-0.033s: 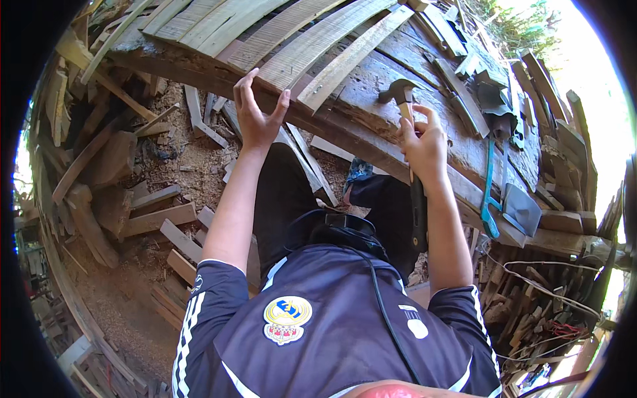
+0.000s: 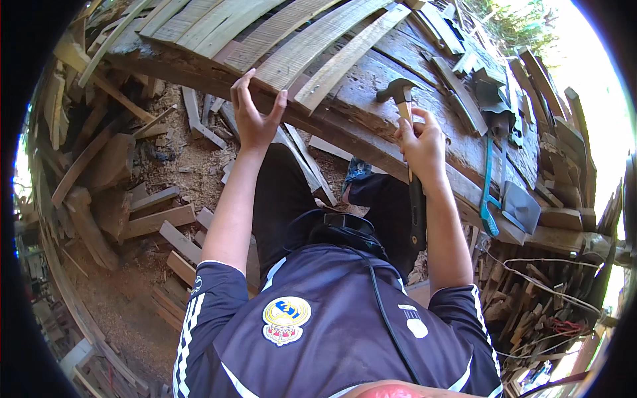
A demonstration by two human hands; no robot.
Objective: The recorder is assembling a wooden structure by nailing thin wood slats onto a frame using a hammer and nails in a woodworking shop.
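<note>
My right hand (image 2: 424, 149) is closed around the pale upper handle of a claw hammer (image 2: 418, 205). The hammer's dark metal head (image 2: 398, 90) is up over the bench, and its black grip hangs down past my palm. My left hand (image 2: 257, 119) has its fingers stretched and spread, with thumb and fingertips at either side of the near end of a wooden slat (image 2: 298, 56). Beside it on the right lies a narrower slat (image 2: 352, 56). Several more slats (image 2: 225, 30) lie side by side to the left, across the thick, worn wooden bench (image 2: 371, 89).
On the bench's right side are a teal-handled tool (image 2: 490, 192), a grey flat blade (image 2: 521, 207), dark bent sheet pieces (image 2: 492, 98) and wood strips (image 2: 458, 96). Offcuts (image 2: 159, 222) and sawdust cover the ground at left. Wood scraps (image 2: 524, 305) and a loose wire lie at right.
</note>
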